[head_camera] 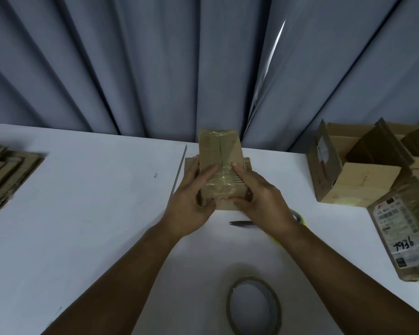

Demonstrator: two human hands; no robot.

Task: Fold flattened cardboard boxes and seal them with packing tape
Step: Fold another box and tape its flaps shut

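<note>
- Head view, the only one we've got: we're holding a small brown cardboard box with shiny clear tape over its seam (219, 151) out over the far middle of the white table (94, 213), right in front of the grey pleated curtain (131, 68).
- Our left hand (191, 197) is wrapping round the box's left side, thumb lying on top. Our right hand (259, 197) is clasping the near right corner, index finger pressing along the taped strip.
- We're guessing it's light and fairly stiff, but the tape looks slick, so we're taking it by the bare cardboard edges and corners, not squeezing the hollow middle.
- The brownish roll of packing tape (253, 308) is lying near us, and a thin dark tool (241, 223), can't tell what, is sitting just under our right hand.
- Flattened brown cardboard stack (7, 175) is waiting far left; open brown cardboard boxes (363, 170) are sitting far right.
</note>
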